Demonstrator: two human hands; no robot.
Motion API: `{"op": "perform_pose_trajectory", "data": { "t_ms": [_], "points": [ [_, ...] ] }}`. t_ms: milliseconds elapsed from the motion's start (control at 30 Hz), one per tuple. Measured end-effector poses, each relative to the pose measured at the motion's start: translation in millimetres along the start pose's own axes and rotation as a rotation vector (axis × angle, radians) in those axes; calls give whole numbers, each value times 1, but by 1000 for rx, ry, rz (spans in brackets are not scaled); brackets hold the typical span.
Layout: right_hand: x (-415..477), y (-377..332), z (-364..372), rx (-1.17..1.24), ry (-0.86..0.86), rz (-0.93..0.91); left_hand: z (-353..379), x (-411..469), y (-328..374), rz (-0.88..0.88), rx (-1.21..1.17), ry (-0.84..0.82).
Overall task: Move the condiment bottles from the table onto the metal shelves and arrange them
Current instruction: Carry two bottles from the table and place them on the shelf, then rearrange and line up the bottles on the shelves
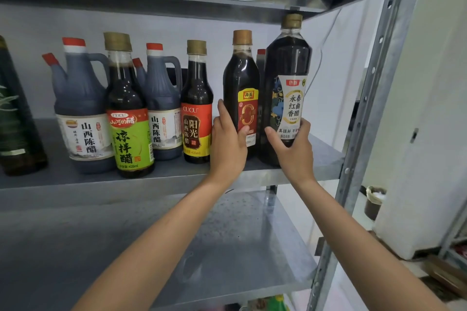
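Note:
Several dark condiment bottles stand in a row on the metal shelf (321,159). My left hand (228,142) grips the lower part of a dark bottle with a red and yellow label (241,76). Beside it, my right hand (293,151) wraps the base of a taller dark bottle with a white label (288,63), whose gold cap nearly reaches the shelf above. Both bottles stand upright at the shelf's right end. A red-capped bottle (260,53) is mostly hidden behind them.
To the left stand a red-label bottle (197,108), a green-label bottle (129,118), two red-capped jugs (80,98) and a dark green bottle (17,129). A lower shelf (240,247) lies beneath. The perforated upright post (364,113) bounds the right side; a small bin (375,201) sits on the floor.

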State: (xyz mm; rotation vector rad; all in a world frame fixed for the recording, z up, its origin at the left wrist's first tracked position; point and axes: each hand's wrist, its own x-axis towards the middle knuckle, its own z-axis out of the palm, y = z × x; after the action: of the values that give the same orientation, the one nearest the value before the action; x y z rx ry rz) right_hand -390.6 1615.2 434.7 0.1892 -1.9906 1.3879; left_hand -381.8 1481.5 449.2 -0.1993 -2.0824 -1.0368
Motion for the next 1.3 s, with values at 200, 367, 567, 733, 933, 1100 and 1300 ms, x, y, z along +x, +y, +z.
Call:
{"op": "perform_pose_trajectory", "data": {
  "t_ms": [200, 367, 567, 733, 933, 1100, 1300],
  "points": [
    [-2, -4, -2, -70, -11, 35, -5, 4, -5, -10, -78, -115],
    [-30, 1, -8, -314, -8, -21, -18, -11, -3, -37, 23, -193],
    [-116, 17, -17, -611, -60, -159, -75, -81, -30, 222, 402, -287],
    [-180, 7, 33, -620, -313, -216, -131, -113, -71, 238, 674, -238],
    [-231, -55, 125, -532, -575, -333, -236, -136, -115, 124, 900, -227],
    [-288, -126, 217, -484, -696, -487, -360, -170, -180, -36, 1052, -175],
    [-380, -233, 340, -297, -765, -509, -549, -206, -269, -237, 1154, -144]
  ]
}}
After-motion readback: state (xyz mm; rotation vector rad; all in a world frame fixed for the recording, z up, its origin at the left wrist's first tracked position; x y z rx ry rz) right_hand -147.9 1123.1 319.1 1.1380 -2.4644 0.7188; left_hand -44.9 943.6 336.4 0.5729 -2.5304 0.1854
